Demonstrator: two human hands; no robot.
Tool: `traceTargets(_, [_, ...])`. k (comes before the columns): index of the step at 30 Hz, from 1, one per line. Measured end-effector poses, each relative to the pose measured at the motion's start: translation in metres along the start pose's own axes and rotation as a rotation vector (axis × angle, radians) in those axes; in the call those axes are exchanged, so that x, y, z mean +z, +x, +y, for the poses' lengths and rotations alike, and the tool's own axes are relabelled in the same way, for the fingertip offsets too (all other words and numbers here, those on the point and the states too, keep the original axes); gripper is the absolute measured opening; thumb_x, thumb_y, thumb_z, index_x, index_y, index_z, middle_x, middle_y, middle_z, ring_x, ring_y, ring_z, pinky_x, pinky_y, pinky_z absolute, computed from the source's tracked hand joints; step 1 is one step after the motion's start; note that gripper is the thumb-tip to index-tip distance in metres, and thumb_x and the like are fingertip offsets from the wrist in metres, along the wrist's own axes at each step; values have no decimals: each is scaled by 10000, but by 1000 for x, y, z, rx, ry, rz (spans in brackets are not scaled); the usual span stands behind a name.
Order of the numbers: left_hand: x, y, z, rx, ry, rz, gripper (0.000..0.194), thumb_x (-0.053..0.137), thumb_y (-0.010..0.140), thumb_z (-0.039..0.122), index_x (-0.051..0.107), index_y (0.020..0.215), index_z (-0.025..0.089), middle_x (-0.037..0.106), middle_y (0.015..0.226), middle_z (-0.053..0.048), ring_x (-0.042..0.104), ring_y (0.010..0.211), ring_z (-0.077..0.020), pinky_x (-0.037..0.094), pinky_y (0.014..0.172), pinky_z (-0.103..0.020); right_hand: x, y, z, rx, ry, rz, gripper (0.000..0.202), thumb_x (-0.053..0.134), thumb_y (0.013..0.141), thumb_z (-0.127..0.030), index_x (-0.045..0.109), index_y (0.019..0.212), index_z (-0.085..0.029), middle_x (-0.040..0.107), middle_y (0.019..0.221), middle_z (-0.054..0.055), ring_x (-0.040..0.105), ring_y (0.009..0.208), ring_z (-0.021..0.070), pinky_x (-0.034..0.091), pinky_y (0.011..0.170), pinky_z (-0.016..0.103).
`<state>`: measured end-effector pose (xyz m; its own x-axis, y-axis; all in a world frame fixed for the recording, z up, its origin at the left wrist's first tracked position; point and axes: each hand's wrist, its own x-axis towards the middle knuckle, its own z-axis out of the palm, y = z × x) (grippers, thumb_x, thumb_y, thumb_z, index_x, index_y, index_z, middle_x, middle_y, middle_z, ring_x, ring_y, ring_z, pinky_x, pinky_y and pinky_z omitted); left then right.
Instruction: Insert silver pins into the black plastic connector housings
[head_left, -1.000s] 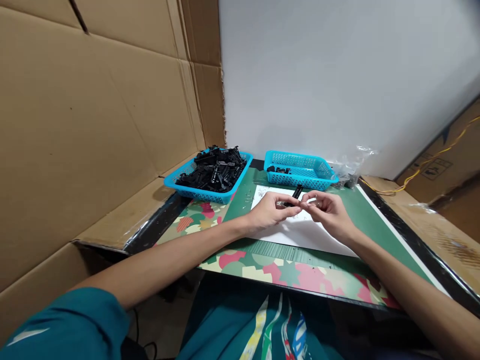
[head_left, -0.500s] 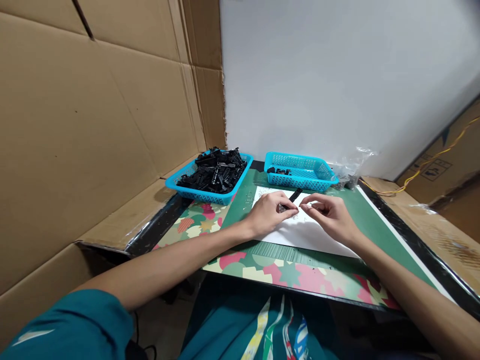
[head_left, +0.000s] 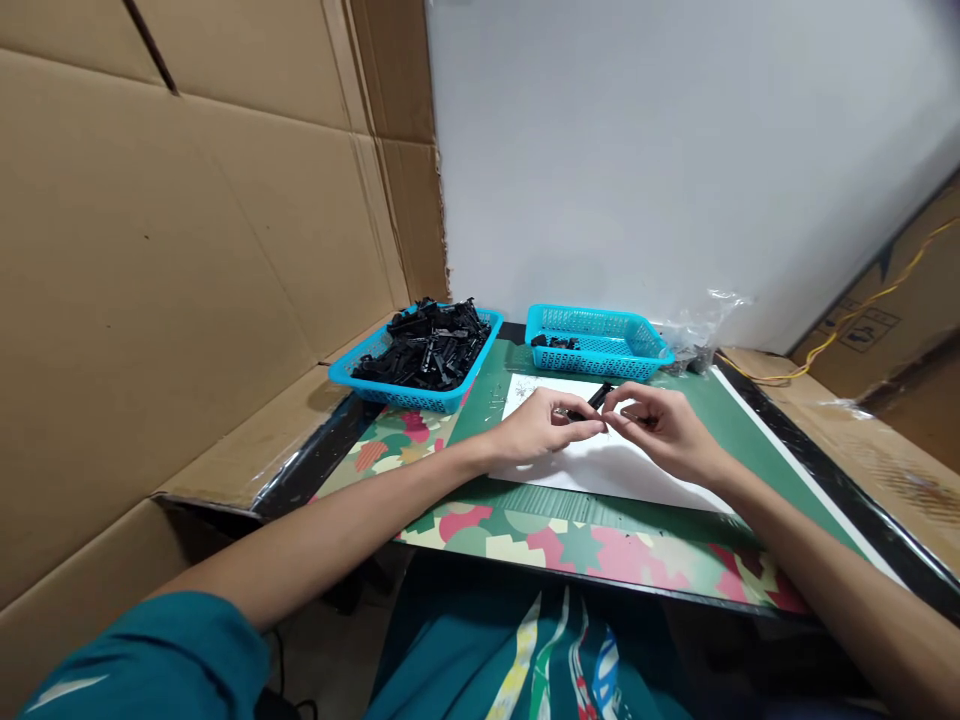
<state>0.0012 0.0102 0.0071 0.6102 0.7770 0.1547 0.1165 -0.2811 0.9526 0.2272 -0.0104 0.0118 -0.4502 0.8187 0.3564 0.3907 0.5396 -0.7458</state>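
Over a white sheet of paper (head_left: 622, 470), my left hand (head_left: 536, 428) pinches a slim black plastic part (head_left: 600, 396), whose far end sticks up between the two hands. My right hand (head_left: 660, 425) meets it from the right, thumb and forefinger closed at the left fingertips. Whatever lies between the right fingertips is too small to make out. Tiny thin pieces (head_left: 525, 388) are scattered on the paper's far left corner, partly behind my left hand.
At the back left, a blue basket (head_left: 442, 402) is heaped with black plastic parts (head_left: 431, 345). Another blue basket (head_left: 645, 370) at the back right holds a few dark parts. Beside it sits a clear plastic bag (head_left: 701, 340). Cardboard (head_left: 225, 220) walls the left side.
My hands have come together, the right fingertips now meeting the left ones at the black part. The black part has shifted slightly right and the view has turned a little.
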Motion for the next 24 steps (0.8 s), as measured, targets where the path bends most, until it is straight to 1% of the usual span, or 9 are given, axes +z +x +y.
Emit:
traceTargets(2, [-1, -1, 2, -99, -143, -59, 407, 720, 923, 537, 769, 971, 137, 592, 721, 0, 437, 573, -92, 332, 552, -252, 0, 0, -1, 5, 81, -22, 358, 597, 1010, -571, 614, 961, -217, 598, 687, 13, 423, 566, 142, 266, 536, 310])
traceTargets(4, [-2, -2, 2, -157, -244, -98, 449, 713, 922, 579, 743, 962, 133, 507, 663, 30, 392, 548, -81, 297, 529, -242, 3, 0, 0, 4, 121, -34, 341, 601, 1016, -555, 600, 981, -216, 641, 730, 30, 478, 594, 152, 301, 548, 312])
traceTargets(6, [-2, -2, -1, -185, -305, -112, 439, 756, 895, 567, 719, 938, 132, 491, 676, 34, 386, 558, -74, 281, 525, -232, 5, 0, 1, -8, 115, -16, 319, 603, 1021, -531, 595, 976, -216, 596, 682, 5, 458, 578, 144, 297, 549, 311])
traceTargets(9, [-2, -1, -4, -211, -364, -100, 429, 793, 872, 548, 700, 925, 132, 512, 740, 23, 370, 559, -57, 243, 507, -224, 7, 1, 4, -27, 88, 29, 287, 594, 1032, -500, 595, 975, -219, 509, 624, -31, 389, 551, 132, 258, 541, 312])
traceTargets(12, [-3, 0, -5, -226, -400, -96, 453, 782, 881, 566, 705, 962, 126, 512, 773, 17, 353, 540, -45, 201, 481, -227, 7, 1, 5, -40, 59, 49, 272, 580, 1040, -484, 608, 991, -218, 499, 617, -34, 344, 548, 130, 238, 543, 315])
traceTargets(16, [-3, 0, -9, -228, -429, -104, 490, 809, 856, 579, 711, 977, 115, 450, 722, 38, 321, 537, -44, 202, 485, -220, 7, 1, 8, -54, 16, 43, 247, 588, 1037, -448, 643, 1008, -208, 490, 616, -35, 315, 556, 128, 235, 552, 314])
traceTargets(18, [-3, 0, -12, -221, -446, -110, 496, 802, 862, 590, 707, 976, 117, 432, 709, 46, 311, 528, -42, 198, 482, -219, 9, 1, 11, -76, -8, 59, 216, 595, 1032, -410, 658, 1003, -205, 437, 609, -50, 286, 562, 124, 223, 555, 310])
traceTargets(22, [-3, 2, -17, -214, -488, -117, 463, 798, 881, 562, 678, 958, 121, 453, 740, 43, 318, 527, -32, 195, 474, -212, 11, 2, 15, -130, -63, 115, 150, 612, 1008, -334, 672, 968, -203, 256, 600, -87, 207, 572, 119, 187, 556, 300])
traceTargets(24, [-3, 2, -16, -201, -486, -121, 455, 812, 876, 542, 671, 950, 115, 483, 779, 31, 332, 541, -26, 210, 476, -201, 11, 2, 15, -134, -65, 111, 141, 612, 1005, -323, 667, 971, -198, 266, 602, -88, 215, 571, 116, 187, 552, 295])
